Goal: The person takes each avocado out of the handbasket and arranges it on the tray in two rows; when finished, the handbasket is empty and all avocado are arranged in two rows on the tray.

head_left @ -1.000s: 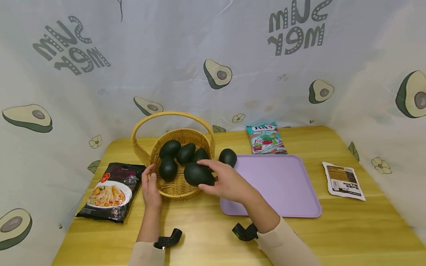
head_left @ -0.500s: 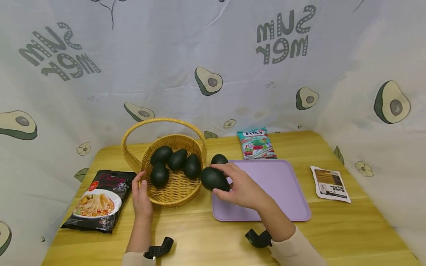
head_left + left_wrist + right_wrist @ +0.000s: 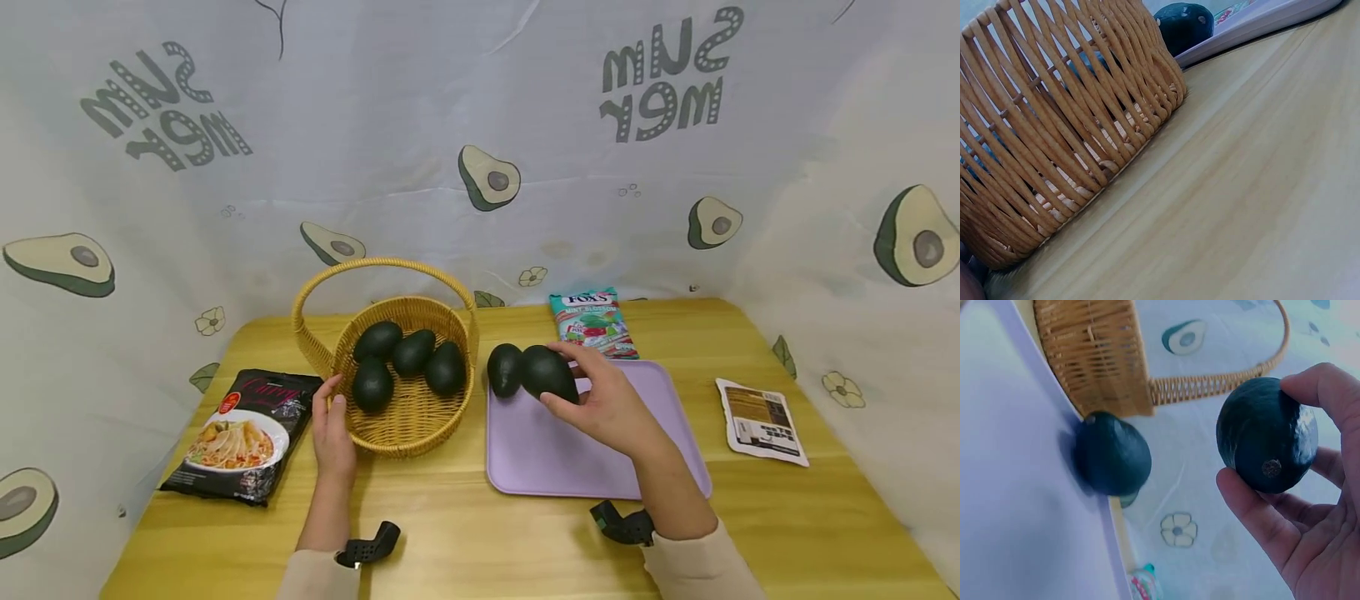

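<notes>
Step in hand, by judgement: setting the held avocado (image 3: 547, 373) on the lilac tray (image 3: 555, 467). The right hand (image 3: 611, 410) has its grip pinched around this avocado, held above the tray near a second avocado (image 3: 505, 369) at the tray's 10 o'clock corner. The left hand's (image 3: 335, 446) grip is relaxed, fingers resting against the wicker basket (image 3: 416, 448) at its 8 o'clock side; four avocados (image 3: 412, 352) lie inside. Next move calls for: lower the avocado, release gently, prevent rolling.

Labels: candy bag (image 3: 596, 323), tray's 12 o'clock, reads "FOX'S MINT BLOSSOM". Black noodle packet (image 3: 240, 437), between basket's 8 and 9 o'clock: script appears to read "Curry". White pouch (image 3: 761, 421), tray's 3 o'clock: print too small to read. Backdrop (image 3: 405, 150): "summer", mirrored, printed twice
</notes>
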The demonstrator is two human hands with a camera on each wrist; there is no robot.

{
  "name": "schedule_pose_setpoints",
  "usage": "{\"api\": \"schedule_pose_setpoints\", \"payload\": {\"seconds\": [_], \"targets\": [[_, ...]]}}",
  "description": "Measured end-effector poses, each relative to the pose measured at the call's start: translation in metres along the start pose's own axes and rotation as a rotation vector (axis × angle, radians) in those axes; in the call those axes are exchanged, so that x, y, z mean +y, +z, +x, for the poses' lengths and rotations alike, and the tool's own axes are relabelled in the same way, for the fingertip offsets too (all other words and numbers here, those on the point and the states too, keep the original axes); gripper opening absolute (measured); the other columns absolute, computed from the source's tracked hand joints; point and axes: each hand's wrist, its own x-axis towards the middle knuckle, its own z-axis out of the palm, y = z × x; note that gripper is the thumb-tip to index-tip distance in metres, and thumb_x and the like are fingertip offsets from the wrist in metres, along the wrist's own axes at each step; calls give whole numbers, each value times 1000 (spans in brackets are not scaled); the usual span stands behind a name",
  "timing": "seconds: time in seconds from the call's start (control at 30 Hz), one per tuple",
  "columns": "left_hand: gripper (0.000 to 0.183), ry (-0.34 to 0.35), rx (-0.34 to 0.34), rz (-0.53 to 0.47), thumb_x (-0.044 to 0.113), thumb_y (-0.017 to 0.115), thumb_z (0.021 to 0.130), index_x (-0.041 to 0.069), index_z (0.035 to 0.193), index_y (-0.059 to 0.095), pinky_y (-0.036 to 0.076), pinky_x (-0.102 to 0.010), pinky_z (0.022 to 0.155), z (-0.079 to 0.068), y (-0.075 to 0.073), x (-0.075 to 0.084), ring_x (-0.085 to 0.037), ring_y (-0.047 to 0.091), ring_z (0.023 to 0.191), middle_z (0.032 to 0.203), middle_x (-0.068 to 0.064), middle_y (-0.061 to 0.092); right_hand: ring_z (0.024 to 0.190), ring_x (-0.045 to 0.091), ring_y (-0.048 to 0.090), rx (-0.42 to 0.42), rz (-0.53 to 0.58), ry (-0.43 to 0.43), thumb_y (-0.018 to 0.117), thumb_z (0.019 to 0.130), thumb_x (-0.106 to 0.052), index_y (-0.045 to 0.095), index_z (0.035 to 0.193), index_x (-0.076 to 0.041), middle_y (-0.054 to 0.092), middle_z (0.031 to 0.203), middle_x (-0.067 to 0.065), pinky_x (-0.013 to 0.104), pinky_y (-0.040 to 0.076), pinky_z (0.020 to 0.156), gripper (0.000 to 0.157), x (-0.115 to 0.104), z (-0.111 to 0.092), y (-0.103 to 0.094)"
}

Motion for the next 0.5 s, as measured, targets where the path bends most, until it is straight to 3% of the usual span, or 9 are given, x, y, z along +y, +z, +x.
{"api": "schedule_pose_setpoints", "payload": {"seconds": [0.27,0.5], "targets": [[40,16,-2,-1,17,37,108,-1,143,45,15,-50,123,2,7,-2,-28,23,153,158,-16,37,110,39,63,118,-77,125,79,90,-25,48,149,-12,57,135,17,37,56,76,68,23,5,-10],[40,10,11,7,18,37,108,0,144,46,16,-50,124,1,1,-2,-27,24,152,158,-15,37,110,42,58,160,-135,238,75,91,-29,46,147,-4,56,138,27,53,54,87,68,40,14,-3]]}}
